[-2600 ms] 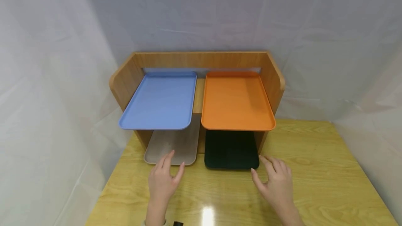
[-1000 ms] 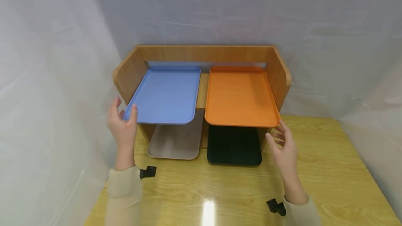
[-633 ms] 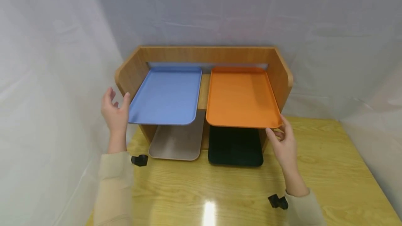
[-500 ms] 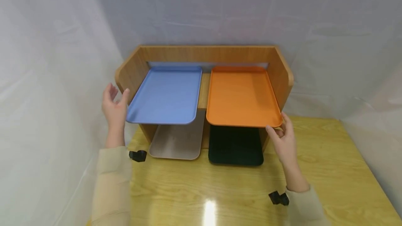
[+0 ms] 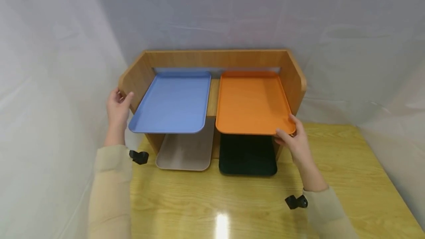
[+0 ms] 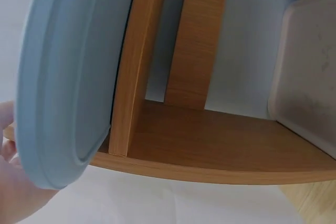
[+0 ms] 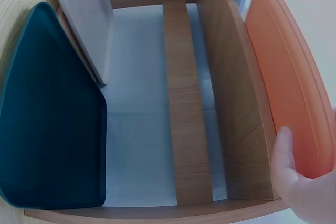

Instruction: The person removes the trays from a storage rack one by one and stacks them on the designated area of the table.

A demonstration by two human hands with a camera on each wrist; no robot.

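**Hands at the 2 upper trays**

On the wooden rack (image 5: 212,59), 2 trays lie side by side on the upper level. At the near right corner of the orange tray (image 5: 251,100), the right hand (image 5: 294,143) pinches the rim between thumb and fingers. The left hand (image 5: 117,107), fingers loosely spread, is at the rack's left wall beside the blue tray (image 5: 172,100); whether it grips anything cannot be told. Below sit a beige tray (image 5: 186,152) and a black tray (image 5: 247,154) on the yellow table (image 5: 232,202).

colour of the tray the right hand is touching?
Orange tray, at the right hand; clearest in the head view.
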